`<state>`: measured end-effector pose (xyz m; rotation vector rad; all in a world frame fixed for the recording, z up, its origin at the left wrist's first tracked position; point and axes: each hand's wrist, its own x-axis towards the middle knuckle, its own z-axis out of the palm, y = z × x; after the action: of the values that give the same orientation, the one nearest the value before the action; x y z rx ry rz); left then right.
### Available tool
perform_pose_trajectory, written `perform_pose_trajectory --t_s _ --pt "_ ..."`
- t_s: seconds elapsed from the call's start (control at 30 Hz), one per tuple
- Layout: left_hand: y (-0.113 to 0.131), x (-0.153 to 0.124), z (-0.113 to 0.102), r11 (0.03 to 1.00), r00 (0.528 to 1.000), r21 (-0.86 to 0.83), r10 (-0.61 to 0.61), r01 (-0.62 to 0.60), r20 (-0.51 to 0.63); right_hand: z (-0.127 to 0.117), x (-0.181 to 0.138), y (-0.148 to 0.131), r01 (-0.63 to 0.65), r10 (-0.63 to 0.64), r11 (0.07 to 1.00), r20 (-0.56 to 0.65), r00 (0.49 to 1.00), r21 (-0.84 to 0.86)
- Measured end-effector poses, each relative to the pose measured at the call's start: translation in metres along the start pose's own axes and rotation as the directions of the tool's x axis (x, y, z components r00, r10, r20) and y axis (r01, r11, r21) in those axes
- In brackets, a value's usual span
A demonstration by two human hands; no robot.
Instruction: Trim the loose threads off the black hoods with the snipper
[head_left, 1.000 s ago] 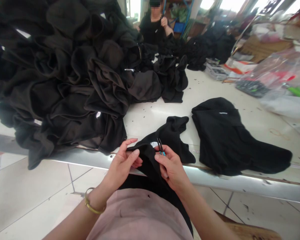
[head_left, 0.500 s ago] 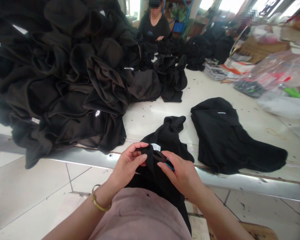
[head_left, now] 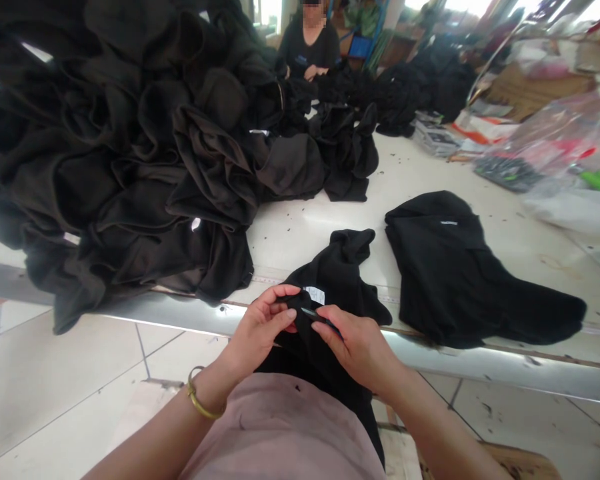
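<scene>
A black garment [head_left: 333, 267] with a white label [head_left: 314, 294] lies over the table edge and hangs down toward my lap. My left hand [head_left: 267, 317] pinches a fold of its cloth between thumb and fingers, just left of the label. In my right hand [head_left: 360, 340] is a pair of thread snips [head_left: 314, 315], its dark blades pointing left at the pinched cloth. The blade tips lie close to my left fingertips; whether they touch the cloth I cannot tell. My palm and fingers hide most of the snips' handle.
A large heap of black garments [head_left: 130, 153] fills the table's left side. To the right lies a folded black garment [head_left: 460, 273]. Plastic bags [head_left: 570, 153] and papers sit at the far right. Across the white table [head_left: 325, 217], marked with dark lint, another person [head_left: 310, 50] sits.
The snips' blades, spread apart earlier, now look closed together, and my right fingers have squeezed in. My left hand keeps its pinch. The view has shifted slightly.
</scene>
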<state>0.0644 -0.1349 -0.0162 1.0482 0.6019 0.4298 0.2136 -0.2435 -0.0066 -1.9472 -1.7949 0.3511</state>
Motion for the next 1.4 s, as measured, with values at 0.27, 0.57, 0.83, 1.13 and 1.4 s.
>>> perform_pose_trajectory --t_s 0.27,0.57,0.83,1.13,1.4 --pt "-0.001 0.003 -0.001 0.998 0.999 -0.054 -0.039 0.038 -0.021 0.001 -0.005 0.003 -0.017 0.017 0.999 0.014 1.000 0.037" --pt "-0.004 0.004 -0.001 0.995 0.997 -0.076 -0.066 0.063 -0.043 0.003 -0.004 0.004 -0.022 0.025 0.998 -0.057 0.998 0.055" --pt "-0.009 0.005 -0.002 0.994 0.997 -0.085 -0.073 0.070 -0.029 0.008 -0.003 0.005 -0.029 0.030 0.999 -0.068 0.997 0.015" --pt "-0.007 0.006 -0.001 0.996 0.996 -0.035 -0.080 0.079 -0.046 0.007 -0.003 0.006 -0.059 0.059 0.993 0.007 0.998 0.099" --pt "-0.009 0.006 -0.002 0.997 0.997 -0.024 -0.070 0.069 -0.041 0.010 0.000 0.007 -0.095 0.095 0.978 0.006 0.995 0.186"
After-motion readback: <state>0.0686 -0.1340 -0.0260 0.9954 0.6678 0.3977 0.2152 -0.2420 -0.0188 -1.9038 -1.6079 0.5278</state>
